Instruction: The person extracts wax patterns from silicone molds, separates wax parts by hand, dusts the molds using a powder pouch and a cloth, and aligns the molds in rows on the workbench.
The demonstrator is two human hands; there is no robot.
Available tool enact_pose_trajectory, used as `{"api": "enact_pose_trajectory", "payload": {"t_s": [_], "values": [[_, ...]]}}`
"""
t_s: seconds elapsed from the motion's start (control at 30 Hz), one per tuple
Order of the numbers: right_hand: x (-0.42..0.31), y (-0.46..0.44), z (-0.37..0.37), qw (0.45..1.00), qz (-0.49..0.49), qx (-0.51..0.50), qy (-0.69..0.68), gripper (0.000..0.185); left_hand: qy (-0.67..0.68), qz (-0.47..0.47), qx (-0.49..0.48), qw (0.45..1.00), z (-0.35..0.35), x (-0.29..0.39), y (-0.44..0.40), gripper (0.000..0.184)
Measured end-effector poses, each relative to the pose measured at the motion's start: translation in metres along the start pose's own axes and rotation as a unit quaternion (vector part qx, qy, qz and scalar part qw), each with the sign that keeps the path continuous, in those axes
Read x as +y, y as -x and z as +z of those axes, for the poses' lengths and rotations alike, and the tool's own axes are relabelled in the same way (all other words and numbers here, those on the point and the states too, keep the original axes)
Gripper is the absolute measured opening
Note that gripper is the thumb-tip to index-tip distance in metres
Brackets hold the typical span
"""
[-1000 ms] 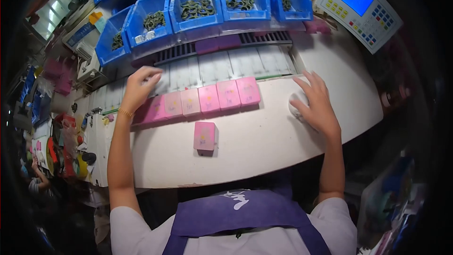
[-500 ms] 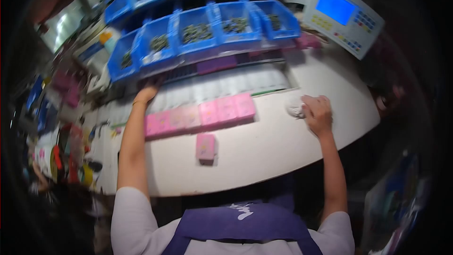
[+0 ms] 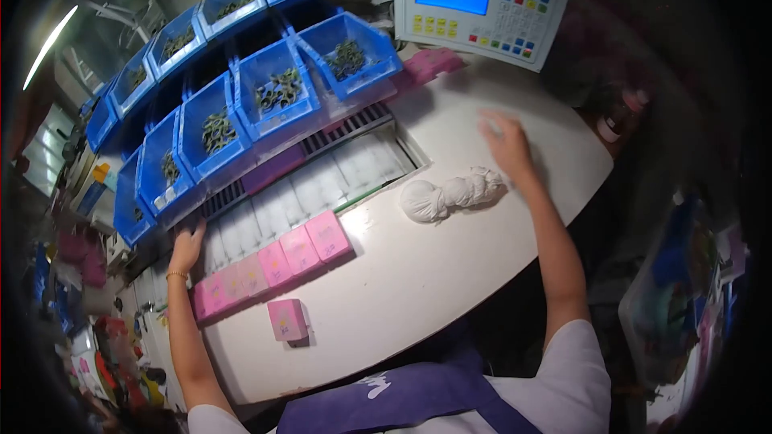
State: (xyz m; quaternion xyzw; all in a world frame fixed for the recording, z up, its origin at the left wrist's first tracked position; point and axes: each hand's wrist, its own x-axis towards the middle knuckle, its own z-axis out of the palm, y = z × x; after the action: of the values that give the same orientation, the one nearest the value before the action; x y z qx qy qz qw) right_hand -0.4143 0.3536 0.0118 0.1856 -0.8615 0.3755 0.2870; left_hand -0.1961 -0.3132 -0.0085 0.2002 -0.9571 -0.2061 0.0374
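My right hand (image 3: pixel 508 145) hovers over the white worktop (image 3: pixel 402 273) with its fingers apart and nothing in them. Just below and left of it lies a white, twisted, knotted bundle (image 3: pixel 452 194), apparently of cloth or thin plastic. My left hand (image 3: pixel 187 247) reaches to the left end of a row of white blocks (image 3: pixel 297 201), under the front of the blue bins (image 3: pixel 211 157). Its fingers look stretched out, the tips shaded. Nearby, several pink blocks (image 3: pixel 299 251) stand side by side in a row. One pink block (image 3: pixel 287 320) sits apart, nearer my body.
Two tiers of blue bins hold small dark green pieces. A control panel (image 3: pixel 482 8) with a blue screen and keypad stands at the back right. Pink material (image 3: pixel 432 66) lies behind the worktop, and a bottle (image 3: pixel 623 115) stands past its right edge. Clutter fills the far left.
My right hand has come off the white bundle and moved away from it, its fingers opening. The view has turned to the right. My left hand stays by the white blocks.
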Motion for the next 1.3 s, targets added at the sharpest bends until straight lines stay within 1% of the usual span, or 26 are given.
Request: {"api": "enact_pose_trajectory", "payload": {"t_s": [0.03, 0.07, 0.13, 0.2, 0.23, 0.27, 0.33, 0.37, 0.4, 0.43, 0.47, 0.5, 0.53, 0.57, 0.63, 0.67, 0.77, 0.8, 0.97, 1.1, 1.13, 1.17, 1.2, 1.23, 1.27, 1.3], "values": [[-0.006, 0.001, 0.004, 1.0, -0.001, -0.009, -0.013, 0.021, -0.127, -0.03, 0.031, 0.991, 0.001, 0.011, 0.023, 0.058], [-0.021, -0.001, 0.002, 1.0, -0.02, 0.003, -0.009, 0.021, -0.102, 0.027, 0.098, 0.99, 0.001, 0.032, 0.057, 0.054], [-0.055, 0.008, 0.009, 0.999, -0.043, -0.012, -0.025, 0.02, -0.053, 0.111, 0.107, 0.987, -0.023, 0.102, 0.123, 0.047], [-0.096, 0.035, 0.021, 0.982, -0.158, -0.052, -0.084, 0.019, 0.025, 0.101, 0.077, 0.992, -0.027, 0.128, 0.17, 0.037], [-0.116, 0.05, 0.025, 0.98, -0.162, -0.062, -0.1, 0.019, 0.106, 0.031, 0.068, 0.992, -0.026, 0.159, 0.197, 0.03], [-0.137, 0.068, 0.026, 0.968, -0.158, -0.125, -0.146, 0.022, 0.19, -0.001, 0.067, 0.979, -0.007, 0.164, 0.219, 0.032], [-0.171, 0.104, 0.033, 0.946, -0.153, -0.2, -0.203, 0.025, 0.184, -0.019, 0.072, 0.98, 0.018, 0.183, 0.259, 0.024], [-0.187, 0.122, 0.035, 0.92, -0.087, -0.279, -0.261, 0.035, 0.188, -0.038, 0.074, 0.979, 0.033, 0.188, 0.277, 0.02], [-0.202, 0.133, 0.038, 0.883, -0.023, -0.351, -0.31, 0.045, 0.236, -0.042, 0.032, 0.97, 0.035, 0.198, 0.295, 0.015], [-0.213, 0.143, 0.046, 0.879, -0.027, -0.359, -0.313, 0.045, 0.322, -0.062, -0.072, 0.942, 0.032, 0.202, 0.309, 0.015], [-0.221, 0.156, 0.057, 0.862, -0.05, -0.381, -0.331, 0.059, 0.294, -0.011, -0.2, 0.935, 0.025, 0.201, 0.318, 0.021], [-0.229, 0.167, 0.065, 0.844, -0.073, -0.403, -0.346, 0.074, 0.281, 0.055, -0.245, 0.926, 0.028, 0.197, 0.324, 0.029], [-0.238, 0.174, 0.072, 0.841, -0.075, -0.41, -0.345, 0.074, 0.267, 0.122, -0.289, 0.911, 0.034, 0.196, 0.332, 0.037], [-0.248, 0.177, 0.081, 0.844, -0.113, -0.408, -0.331, 0.083, 0.271, 0.119, -0.285, 0.912, 0.038, 0.196, 0.341, 0.037], [-0.265, 0.179, 0.097, 0.847, -0.165, -0.408, -0.296, 0.096, 0.302, 0.122, -0.252, 0.911, 0.045, 0.195, 0.356, 0.051], [-0.27, 0.182, 0.103, 0.848, -0.167, -0.408, -0.294, 0.096, 0.255, 0.145, -0.259, 0.92, 0.054, 0.188, 0.363, 0.059], [-0.279, 0.191, 0.119, 0.877, -0.174, -0.353, -0.276, 0.092, 0.166, 0.114, -0.299, 0.933, 0.058, 0.193, 0.373, 0.063], [-0.28, 0.191, 0.12, 0.88, -0.177, -0.349, -0.269, 0.092, 0.154, 0.161, -0.249, 0.943, 0.075, 0.182, 0.379, 0.064], [-0.273, 0.199, 0.1, 0.882, -0.099, -0.36, -0.288, 0.096, 0.087, 0.194, -0.175, 0.961, 0.088, 0.186, 0.389, 0.06], [-0.273, 0.207, 0.08, 0.896, -0.103, -0.334, -0.275, 0.091, 0.059, 0.244, -0.094, 0.963, 0.097, 0.19, 0.391, 0.047], [-0.276, 0.209, 0.067, 0.908, -0.158, -0.275, -0.273, 0.082, 0.062, 0.247, -0.081, 0.964, 0.1, 0.188, 0.391, 0.042], [-0.277, 0.212, 0.054, 0.914, -0.212, -0.215, -0.27, 0.074, 0.128, 0.231, -0.089, 0.961, 0.104, 0.182, 0.392, 0.036], [-0.274, 0.222, 0.036, 0.902, -0.226, -0.195, -0.312, 0.053, 0.17, 0.2, -0.117, 0.958, 0.105, 0.175, 0.393, 0.033], [-0.263, 0.234, 0.023, 0.876, -0.263, -0.189, -0.356, 0.036, 0.262, 0.112, -0.142, 0.948, 0.107, 0.168, 0.395, 0.033], [-0.247, 0.252, 0.007, 0.855, -0.22, -0.277, -0.379, 0.027, 0.35, 0.02, -0.16, 0.923, 0.11, 0.159, 0.398, 0.034], [-0.239, 0.272, -0.005, 0.849, -0.13, -0.357, -0.368, 0.023, 0.403, -0.141, -0.215, 0.878, 0.118, 0.142, 0.399, 0.036]]}}
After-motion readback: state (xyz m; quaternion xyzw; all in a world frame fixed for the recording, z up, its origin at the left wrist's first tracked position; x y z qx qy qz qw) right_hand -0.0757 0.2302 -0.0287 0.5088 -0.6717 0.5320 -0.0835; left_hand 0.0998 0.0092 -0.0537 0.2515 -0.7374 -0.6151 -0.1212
